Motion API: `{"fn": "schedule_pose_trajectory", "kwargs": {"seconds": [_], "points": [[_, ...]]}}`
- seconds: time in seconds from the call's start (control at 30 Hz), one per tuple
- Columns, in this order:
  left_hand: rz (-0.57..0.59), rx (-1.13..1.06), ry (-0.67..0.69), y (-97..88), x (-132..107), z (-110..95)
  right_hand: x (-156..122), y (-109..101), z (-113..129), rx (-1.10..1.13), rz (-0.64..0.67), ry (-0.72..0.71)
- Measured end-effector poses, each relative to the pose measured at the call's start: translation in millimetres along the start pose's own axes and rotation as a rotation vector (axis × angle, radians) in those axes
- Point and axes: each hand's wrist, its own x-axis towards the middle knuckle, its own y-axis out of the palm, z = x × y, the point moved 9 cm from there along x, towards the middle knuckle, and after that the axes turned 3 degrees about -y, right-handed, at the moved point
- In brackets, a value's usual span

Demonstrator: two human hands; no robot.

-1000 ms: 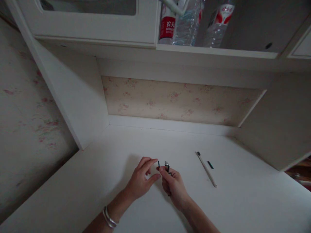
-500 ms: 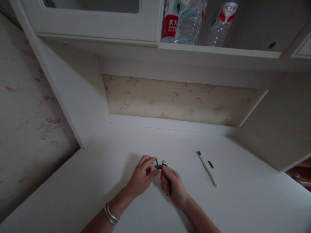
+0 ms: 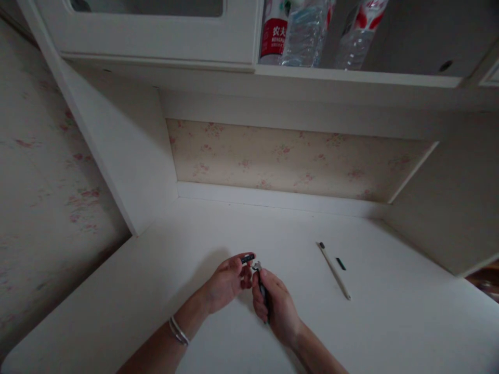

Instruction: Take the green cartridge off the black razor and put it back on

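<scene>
Both hands meet over the white desk (image 3: 195,311). My left hand (image 3: 228,280), with bangles at the wrist, pinches a small dark piece (image 3: 247,257) between thumb and fingertips. My right hand (image 3: 275,306) is closed around a thin dark pen-like tool (image 3: 260,283) whose metal tip points up toward the small piece. The two parts sit a finger's width apart.
A white pen (image 3: 334,270) and a small dark cap (image 3: 340,264) lie on the desk to the right. Plastic water bottles (image 3: 304,31) stand on the shelf above. A white side panel (image 3: 128,156) closes the left, a cabinet wall the right.
Both hands drew slightly nearer to me. The left hand turned the small dark piece from upright to lying sideways above the tool's tip.
</scene>
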Motion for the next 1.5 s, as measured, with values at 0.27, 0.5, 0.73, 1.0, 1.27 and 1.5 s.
{"fn": "schedule_pose_trajectory", "kwargs": {"seconds": [0.27,0.5,0.73,1.0,1.27,1.5], "points": [[0.033,-0.080,-0.034,0.0,-0.7,3.5,-1.8,-2.4,0.0,-0.028,-0.052,-0.009],[0.075,0.003,-0.055,7.4,-1.3,7.9,-2.9,2.0,1.3,-0.057,-0.062,-0.034],[0.017,0.010,-0.080,-1.0,-0.1,11.5,-2.4,4.0,-1.9,-0.080,-0.051,-0.043],[0.008,0.029,-0.067,-2.8,0.9,12.0,-1.0,-2.1,-2.1,-0.190,-0.080,-0.058],[-0.015,0.041,-0.043,-1.6,0.8,8.5,-0.9,-3.3,1.9,-0.282,-0.088,-0.085],[0.001,0.079,-0.027,-1.6,1.5,7.0,0.5,-4.3,4.4,-0.305,-0.094,-0.084]]}}
